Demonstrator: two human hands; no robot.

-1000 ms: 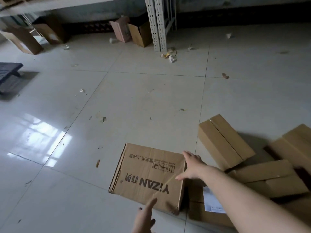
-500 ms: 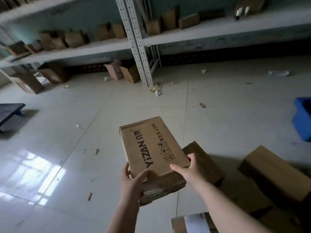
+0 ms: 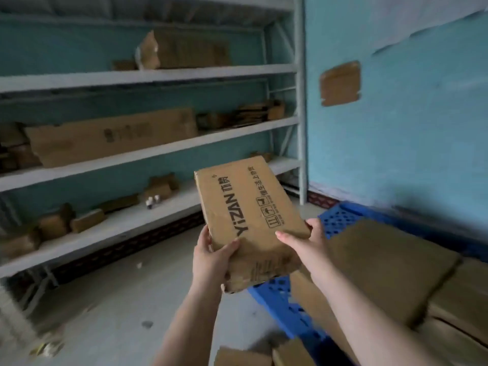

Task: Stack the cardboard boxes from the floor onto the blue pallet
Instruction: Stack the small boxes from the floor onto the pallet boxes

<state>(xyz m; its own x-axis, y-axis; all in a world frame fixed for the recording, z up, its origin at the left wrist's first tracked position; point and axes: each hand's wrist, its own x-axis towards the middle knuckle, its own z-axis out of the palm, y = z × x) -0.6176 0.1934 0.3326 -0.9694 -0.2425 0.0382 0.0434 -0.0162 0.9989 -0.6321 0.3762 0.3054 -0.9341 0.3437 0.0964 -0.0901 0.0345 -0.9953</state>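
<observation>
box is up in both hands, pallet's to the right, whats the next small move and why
Probably swing the YiZAN box rightward and lower it onto the boxes already on the pallet. The left hand and right hand grip its near end in the air, and the blue pallet lies just right of it.

A tall white metal shelving rack (image 3: 148, 151) runs along the teal wall (image 3: 412, 133) at the left, its boards holding flattened cardboard sheets (image 3: 111, 136) and small brown cartons, blurred at the edges. The paint has peeled white near the top right of the wall, and a brown cardboard patch (image 3: 340, 83) is stuck to it. The grey floor (image 3: 126, 307) is scattered with scraps of litter (image 3: 47, 346). The light is soft and even.
</observation>
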